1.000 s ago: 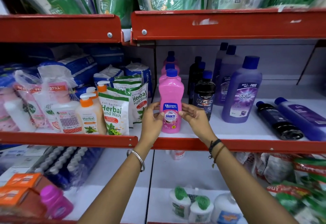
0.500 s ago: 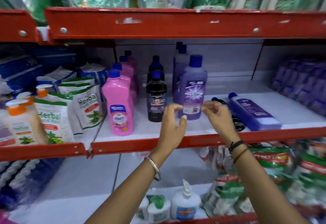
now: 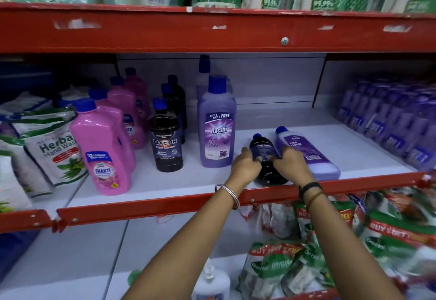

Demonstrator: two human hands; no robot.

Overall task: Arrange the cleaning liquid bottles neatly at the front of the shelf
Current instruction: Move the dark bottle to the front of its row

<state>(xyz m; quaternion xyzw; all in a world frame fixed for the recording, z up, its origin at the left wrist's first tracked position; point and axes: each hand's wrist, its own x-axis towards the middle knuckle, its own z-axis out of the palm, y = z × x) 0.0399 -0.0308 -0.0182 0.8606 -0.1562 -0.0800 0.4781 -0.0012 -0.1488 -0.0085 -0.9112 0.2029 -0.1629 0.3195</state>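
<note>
Fingers (image 3: pixel 245 155) of left hand (image 3: pixel 244 170) curled over the near flank of the fallen black bottle (image 3: pixel 266 158); fingers of right hand (image 3: pixel 292 165) wrapped over its far flank, both closed on it from opposite sides. Black bottle lying flat on the shelf (image 3: pixel 151 181), cap pointing to the back, base at the red front lip (image 3: pixel 141 210). Just right of the black bottle, touching or nearly so: a purple bottle (image 3: pixel 306 151), also lying down. Left of the black bottle: upright purple Bactin bottle (image 3: pixel 217 125), then an upright black one (image 3: pixel 166 144), then the pink row (image 3: pixel 103 148). Probably full, so fairly heavy; rigid plastic, smooth and somewhat slippery, label wrap glossy. Best held around mid-body with both palms, then tipped upright onto its base.
</note>
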